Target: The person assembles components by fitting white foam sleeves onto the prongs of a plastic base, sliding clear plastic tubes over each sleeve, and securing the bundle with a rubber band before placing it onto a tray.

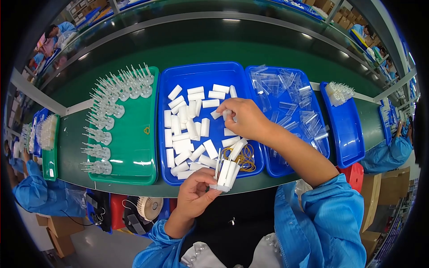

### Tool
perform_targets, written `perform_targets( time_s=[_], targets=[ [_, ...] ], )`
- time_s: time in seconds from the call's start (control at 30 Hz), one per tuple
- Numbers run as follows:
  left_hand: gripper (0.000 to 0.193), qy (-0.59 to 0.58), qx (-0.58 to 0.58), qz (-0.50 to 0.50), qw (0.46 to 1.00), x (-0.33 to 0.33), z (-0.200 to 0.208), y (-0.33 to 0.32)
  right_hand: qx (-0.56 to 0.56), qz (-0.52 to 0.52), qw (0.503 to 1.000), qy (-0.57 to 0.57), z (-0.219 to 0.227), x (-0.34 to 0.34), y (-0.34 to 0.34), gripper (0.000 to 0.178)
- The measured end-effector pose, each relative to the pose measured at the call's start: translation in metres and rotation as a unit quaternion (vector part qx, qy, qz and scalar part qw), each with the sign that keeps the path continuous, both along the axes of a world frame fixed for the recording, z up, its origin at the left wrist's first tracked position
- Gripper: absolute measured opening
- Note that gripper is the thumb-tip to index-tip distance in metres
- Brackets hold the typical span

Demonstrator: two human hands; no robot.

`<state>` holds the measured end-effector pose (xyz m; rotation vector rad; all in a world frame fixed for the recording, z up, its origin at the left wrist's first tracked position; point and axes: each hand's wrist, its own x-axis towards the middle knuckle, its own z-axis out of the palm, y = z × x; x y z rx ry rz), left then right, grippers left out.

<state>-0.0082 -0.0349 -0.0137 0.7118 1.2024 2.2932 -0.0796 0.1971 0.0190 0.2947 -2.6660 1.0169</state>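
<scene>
Over the near edge of the middle blue tray (pixel 201 69), my left hand (pixel 194 192) grips a small pale pronged base (pixel 220 188) by its foot. Several white cylinder-like pieces (pixel 228 173) stand upright on its prongs, while a few thin prongs on its left side are bare. My right hand (pixel 246 117) is inside the same tray, its fingertips pinched on a white piece (pixel 227 115). Many loose white pieces (pixel 182 145) lie scattered there. A tangle of yellowish rubber bands (pixel 245 160) rests in the tray's near right corner.
To the left, a green tray (pixel 129 152) holds rows of clear pronged bases (pixel 98 152). Clear plastic tubes (pixel 308 117) lie in the right blue tray (pixel 286 172). Farther right, another blue tray (pixel 346 134) carries a pronged cluster (pixel 339 93). Co-workers sit at both sides.
</scene>
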Motion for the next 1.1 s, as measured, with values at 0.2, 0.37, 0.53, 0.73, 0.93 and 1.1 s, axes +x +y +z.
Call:
perform_targets(
  time_s=[0.2, 0.37, 0.53, 0.73, 0.93, 1.1],
  targets=[
    [0.021, 0.143, -0.132, 0.066, 0.979, -0.002, 0.005, -0.005, -0.057, 0.032, 0.989, -0.134, 0.013, 0.008, -0.009, 0.023],
    [0.024, 0.354, -0.218, 0.110, 0.903, -0.010, 0.018, 0.002, -0.385, 0.043, 0.896, -0.218, 0.032, 0.024, -0.011, 0.021],
    [0.026, 0.400, -0.223, 0.122, 0.881, -0.008, 0.015, 0.008, -0.398, 0.052, 0.880, -0.252, 0.050, 0.038, -0.015, 0.021],
    [0.023, 0.396, -0.223, 0.137, 0.880, -0.008, 0.018, 0.012, -0.397, 0.055, 0.874, -0.275, 0.050, 0.048, -0.017, 0.021],
    [0.022, 0.362, -0.237, 0.122, 0.893, -0.007, 0.023, 0.011, -0.334, 0.064, 0.901, -0.270, 0.047, 0.058, -0.017, 0.021],
    [0.022, 0.356, -0.239, 0.121, 0.895, -0.007, 0.023, 0.010, -0.239, 0.071, 0.937, -0.246, 0.053, 0.067, -0.015, 0.022]
  ],
)
